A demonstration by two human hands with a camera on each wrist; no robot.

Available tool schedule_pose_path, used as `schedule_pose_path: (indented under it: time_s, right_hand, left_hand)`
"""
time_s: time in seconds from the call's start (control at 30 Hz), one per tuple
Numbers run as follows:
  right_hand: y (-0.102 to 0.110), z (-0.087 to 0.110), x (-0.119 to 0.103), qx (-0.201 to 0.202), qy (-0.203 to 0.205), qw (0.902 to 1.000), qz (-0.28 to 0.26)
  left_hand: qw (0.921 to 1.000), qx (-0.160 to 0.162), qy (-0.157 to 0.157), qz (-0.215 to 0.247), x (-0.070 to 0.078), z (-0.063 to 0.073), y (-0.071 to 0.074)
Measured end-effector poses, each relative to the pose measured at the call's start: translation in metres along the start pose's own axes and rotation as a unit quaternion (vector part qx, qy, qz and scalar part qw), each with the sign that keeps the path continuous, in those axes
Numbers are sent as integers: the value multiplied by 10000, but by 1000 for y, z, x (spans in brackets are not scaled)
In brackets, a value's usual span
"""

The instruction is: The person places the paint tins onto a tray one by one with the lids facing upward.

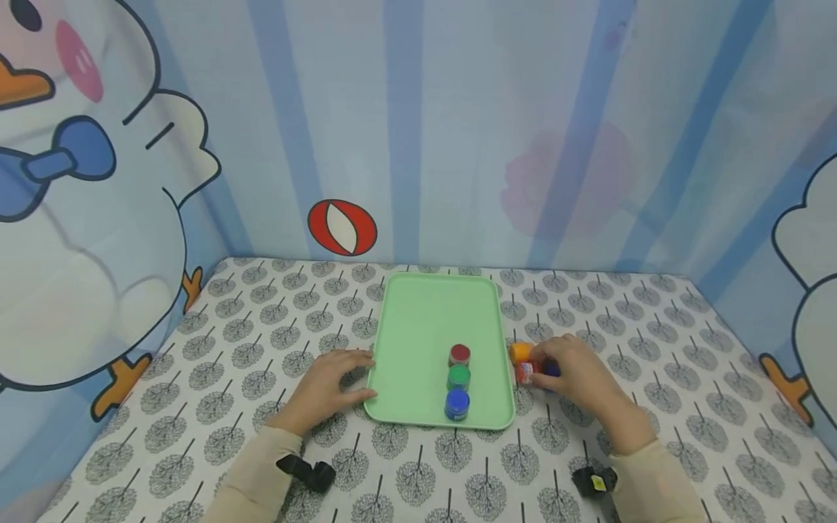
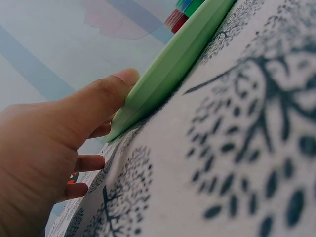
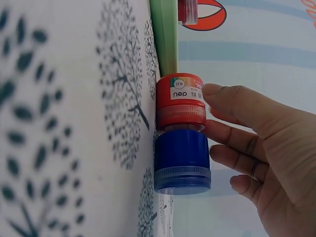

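My left hand (image 1: 330, 385) lies at the left edge of the green tray (image 1: 418, 312), thumb and forefinger spread and touching its rim. To the right of the tray, my right hand (image 1: 575, 374) pinches a small red paint jar (image 3: 180, 101) between thumb and forefinger. A dark blue jar (image 3: 182, 160) stands against the red one, partly hidden by the hand in the head view. An orange jar (image 1: 521, 353) is just beyond them. On the tray, a dark red jar (image 1: 460, 354), a green jar (image 1: 459, 377) and a blue jar (image 1: 457, 404) form a column.
A tree-print cloth (image 1: 261, 363) covers the table. Behind it hangs a striped blue curtain (image 1: 458, 145) with cartoon ducks. Each wrist carries a black strap, the left strap (image 1: 306, 472) and the right strap (image 1: 593, 480).
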State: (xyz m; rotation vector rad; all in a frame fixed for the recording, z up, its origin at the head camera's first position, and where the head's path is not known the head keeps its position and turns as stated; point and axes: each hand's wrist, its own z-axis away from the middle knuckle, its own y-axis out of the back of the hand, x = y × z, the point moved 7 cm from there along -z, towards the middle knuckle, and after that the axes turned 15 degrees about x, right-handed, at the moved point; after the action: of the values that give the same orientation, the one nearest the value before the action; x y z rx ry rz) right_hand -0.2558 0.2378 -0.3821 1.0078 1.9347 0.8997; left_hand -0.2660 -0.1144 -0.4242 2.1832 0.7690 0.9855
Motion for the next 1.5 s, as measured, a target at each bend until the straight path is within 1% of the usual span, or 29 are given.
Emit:
schedule_pose_path:
  time_s: [0.1,0.33,0.5,0.77,1.0,1.1,1.33,1.5]
  right_hand:
    - [0,0,-2,-34,43,9999,110]
    - [-4,1,-6,-116,274,9985,470]
    - [-9,2,-5,-169,310,9976,593]
    - [-11,2,-7,5,518,9956,779]
    - [-8,3,-7,58,452,9960,764]
    - [-7,2,-7,79,443,9962,747]
    - [-3,1,-11,257,541,9965,589]
    - [-1,1,-11,206,397,9979,466]
  left_hand:
    - [10000,14,2,24,0,0,-1]
    - [10000,-7,-18,-79,-1,0,-1]
    - [9999,-52,-2,-102,-1,0,-2]
    - [9999,-38,5,-122,2,0,1]
    - [9999,15,-59,-133,2,0,1]
    - [9999,-13,-24,-110,1,1,0]
    - [9999,-24,-5,-134,0,1,-1]
    - [9999,-42,-6,-143,-1,0,-2]
